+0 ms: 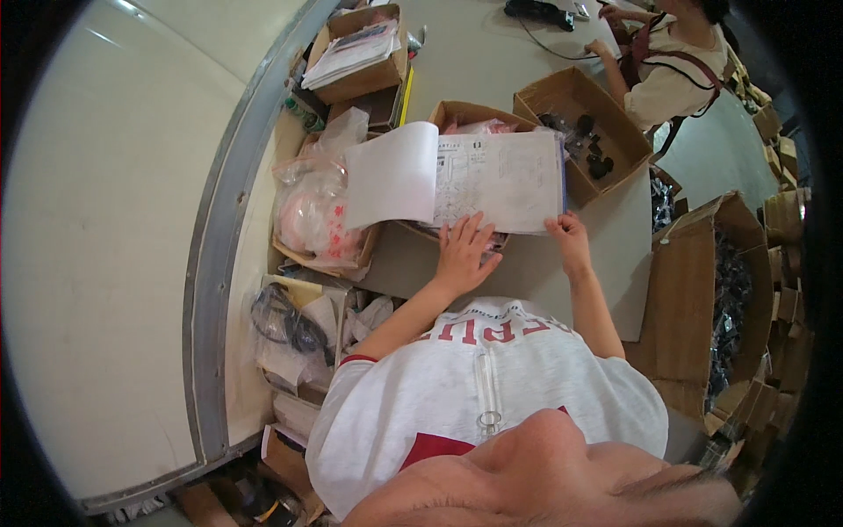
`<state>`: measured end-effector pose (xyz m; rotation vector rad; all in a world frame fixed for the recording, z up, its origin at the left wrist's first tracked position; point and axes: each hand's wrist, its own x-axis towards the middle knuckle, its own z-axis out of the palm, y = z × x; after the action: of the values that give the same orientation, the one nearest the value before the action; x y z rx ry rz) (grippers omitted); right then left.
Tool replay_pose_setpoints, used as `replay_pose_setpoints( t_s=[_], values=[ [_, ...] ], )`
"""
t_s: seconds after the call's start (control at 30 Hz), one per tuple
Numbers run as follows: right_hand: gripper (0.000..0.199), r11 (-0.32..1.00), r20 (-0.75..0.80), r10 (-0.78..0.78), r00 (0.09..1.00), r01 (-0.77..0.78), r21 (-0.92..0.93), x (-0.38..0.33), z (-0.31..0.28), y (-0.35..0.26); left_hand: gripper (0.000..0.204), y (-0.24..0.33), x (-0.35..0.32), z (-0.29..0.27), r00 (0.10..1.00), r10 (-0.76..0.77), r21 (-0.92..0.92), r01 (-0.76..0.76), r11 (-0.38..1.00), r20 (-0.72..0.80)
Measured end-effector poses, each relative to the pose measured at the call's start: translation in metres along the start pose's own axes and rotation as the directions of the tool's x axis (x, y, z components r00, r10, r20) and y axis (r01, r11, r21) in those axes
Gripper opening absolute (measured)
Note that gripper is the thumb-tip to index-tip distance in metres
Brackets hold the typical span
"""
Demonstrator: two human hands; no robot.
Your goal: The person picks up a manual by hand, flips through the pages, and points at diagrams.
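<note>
Open brown carton (575, 123) sits mid-worktop, your landmark. Left of it, a second brown carton (465, 114); far left, one holding papers (360, 53); right, a tall brown carton (702, 299). Clear bags (307, 211) lie lower left.

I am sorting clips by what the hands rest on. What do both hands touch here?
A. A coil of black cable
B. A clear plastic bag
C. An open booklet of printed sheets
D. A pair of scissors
C: the left hand lies flat on the booklet and the right hand holds its lower right corner.
</note>
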<state>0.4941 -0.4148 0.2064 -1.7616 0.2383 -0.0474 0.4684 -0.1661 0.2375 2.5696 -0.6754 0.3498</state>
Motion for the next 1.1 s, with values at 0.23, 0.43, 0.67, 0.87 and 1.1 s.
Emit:
replay_pose_setpoints(
  t_s=[0.23, 0.43, 0.67, 0.87, 1.1],
  values=[
    [0.029, 0.918, 0.089, 0.098, 0.991, -0.124, 0.375, -0.006, 0.008, -0.004, 0.042, 0.018, 0.044, 0.006, 1.000, 0.022, -0.174, -0.021, 0.985, 0.003],
    [0.023, 0.758, 0.273, 0.234, 0.933, -0.351, 0.550, -0.011, -0.001, -0.021, 0.012, -0.001, 0.065, 0.017, 0.991, -0.089, -0.218, 0.065, 0.974, -0.101],
    [0.049, 0.888, 0.232, 0.199, 0.952, -0.275, 0.367, -0.011, -0.011, -0.005, 0.016, -0.058, 0.046, -0.052, 0.715, -0.679, -0.882, 0.200, 0.427, -0.167],
    [0.059, 0.901, 0.174, 0.232, 0.957, -0.279, 0.332, -0.011, -0.006, -0.017, 0.016, -0.059, 0.038, -0.086, 0.508, -0.812, -0.940, 0.012, 0.342, -0.288],
    [0.063, 0.908, 0.158, 0.240, 0.958, -0.279, 0.314, -0.013, -0.003, -0.016, 0.018, -0.055, 0.032, -0.080, 0.569, -0.766, -0.931, -0.002, 0.364, -0.300]
  ],
)
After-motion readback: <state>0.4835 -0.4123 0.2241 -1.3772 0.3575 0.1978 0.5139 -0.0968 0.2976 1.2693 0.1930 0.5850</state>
